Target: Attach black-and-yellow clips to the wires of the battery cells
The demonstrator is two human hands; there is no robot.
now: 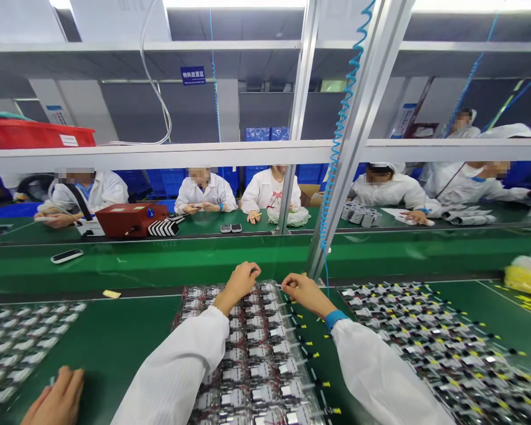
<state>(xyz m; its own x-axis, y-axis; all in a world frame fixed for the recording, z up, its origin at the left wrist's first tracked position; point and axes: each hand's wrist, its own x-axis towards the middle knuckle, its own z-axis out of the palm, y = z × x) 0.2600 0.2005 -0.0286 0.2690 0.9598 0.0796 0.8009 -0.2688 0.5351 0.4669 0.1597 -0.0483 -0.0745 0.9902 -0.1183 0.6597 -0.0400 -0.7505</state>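
In the head view, a clear plastic tray [250, 354] holds rows of small white and silver electronic assemblies with thin red wires. Black leads with yellow tips stick out along its right side. Over the far end of this tray, my left hand [240, 287] is closed, thumb and fingers pinched together; what they hold, if anything, is too small to name. My right hand [307, 295], wearing a blue wristband [336, 319], is pinched as well, just beyond the tray's far right corner. A small gap separates the two hands.
Another tray of similar assemblies [433, 342] lies to the right, a third tray [24, 345] to the left. A co-worker's hand [57, 398] rests at lower left. A metal post [358, 136] with a coiled blue hose rises ahead. Beyond the green conveyor [159, 260], several people work.
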